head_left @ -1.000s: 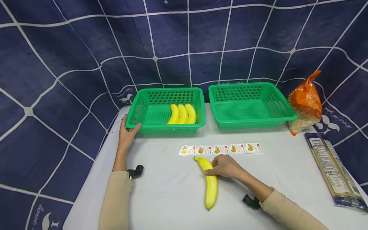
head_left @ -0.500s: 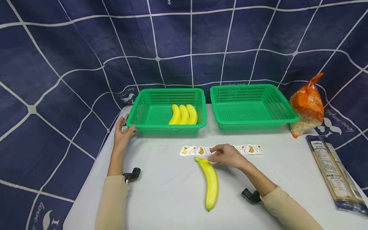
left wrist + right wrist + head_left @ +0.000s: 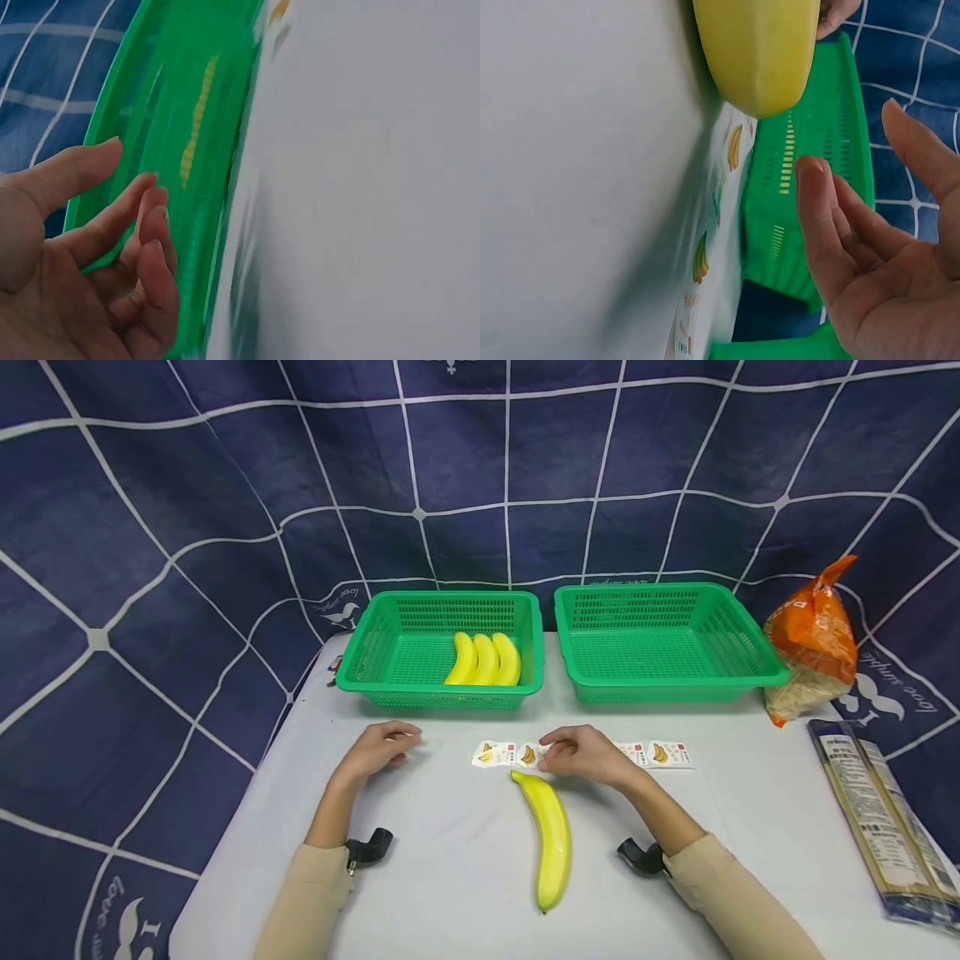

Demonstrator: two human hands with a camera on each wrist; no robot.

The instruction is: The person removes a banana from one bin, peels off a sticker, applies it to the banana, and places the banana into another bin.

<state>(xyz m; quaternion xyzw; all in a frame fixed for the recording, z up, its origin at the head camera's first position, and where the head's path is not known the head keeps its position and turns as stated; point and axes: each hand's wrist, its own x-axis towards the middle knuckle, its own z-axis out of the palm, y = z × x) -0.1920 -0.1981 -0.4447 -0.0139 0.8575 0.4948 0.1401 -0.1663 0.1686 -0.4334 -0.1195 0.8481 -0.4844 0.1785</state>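
A yellow banana (image 3: 551,839) lies on the white table, stem end away from me. Just beyond it is a row of banana stickers (image 3: 660,754), its middle hidden behind my right hand (image 3: 585,755). That hand hovers over the row with loosely bent fingers and nothing between them; in the right wrist view the banana (image 3: 757,60) looms beside it. My left hand (image 3: 375,750) is above the table in front of the left green basket (image 3: 442,697), fingers relaxed and holding nothing. Inside this basket several bananas (image 3: 486,662) lie side by side at the right.
Another green basket (image 3: 678,690), with nothing in it, stands to the right. Beside it are an orange-topped bag (image 3: 813,639) and, nearer me, a long flat packet (image 3: 873,818). A small colourful item (image 3: 334,667) lies left of the left basket. Dark checked cloth (image 3: 465,468) hangs behind.
My right hand has let go of the banana and moved up over the stickers. My left hand has left the left basket's corner and come toward the middle.
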